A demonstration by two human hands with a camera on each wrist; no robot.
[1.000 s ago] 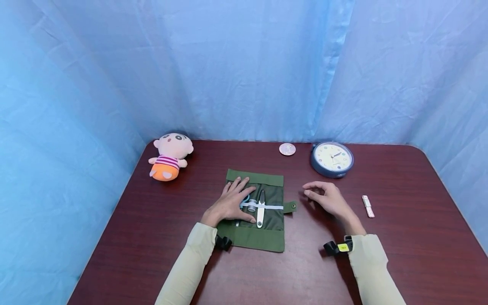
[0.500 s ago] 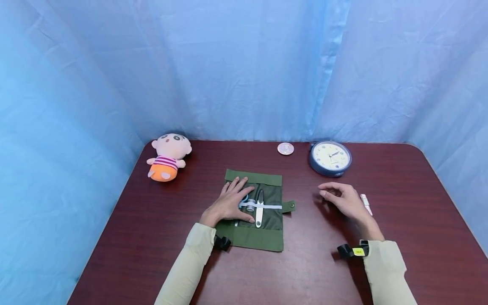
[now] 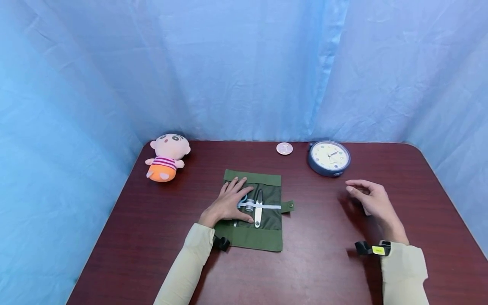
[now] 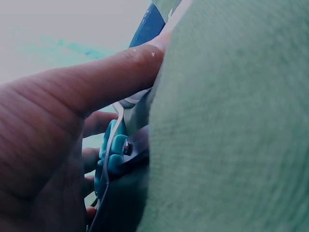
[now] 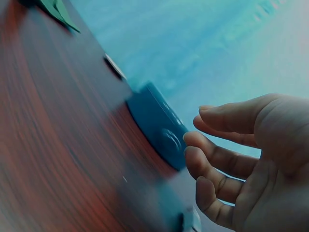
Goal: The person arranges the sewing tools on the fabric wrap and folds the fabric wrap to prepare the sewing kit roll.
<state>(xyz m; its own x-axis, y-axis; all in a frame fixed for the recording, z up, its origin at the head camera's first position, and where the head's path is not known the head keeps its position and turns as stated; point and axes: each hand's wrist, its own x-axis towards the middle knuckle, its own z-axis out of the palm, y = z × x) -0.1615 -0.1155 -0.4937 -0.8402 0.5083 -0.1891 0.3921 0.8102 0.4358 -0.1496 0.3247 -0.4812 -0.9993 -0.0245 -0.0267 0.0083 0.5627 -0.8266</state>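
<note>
Rests the left hand (image 3: 226, 205), with spread, unclenched fingers, on a green pouch (image 3: 263, 241) laid open well in from the left edge of the table (image 3: 152, 237). Visible beneath a white band (image 3: 272, 207): blue-handled scissors (image 4: 116, 150) partly hidden by that hand, a spool (image 3: 249, 205) and a white-and-black tool (image 3: 258, 212). Holds the right hand (image 3: 375, 203), with loosely bent, relaxed fingers, over toward the table's right edge, mostly covering a small white object (image 3: 367, 212). Seen along the back edge: a plush doll (image 3: 166, 159) near the left corner, a round badge (image 3: 284, 148) and a blue-rimmed clock (image 3: 330, 159).
</note>
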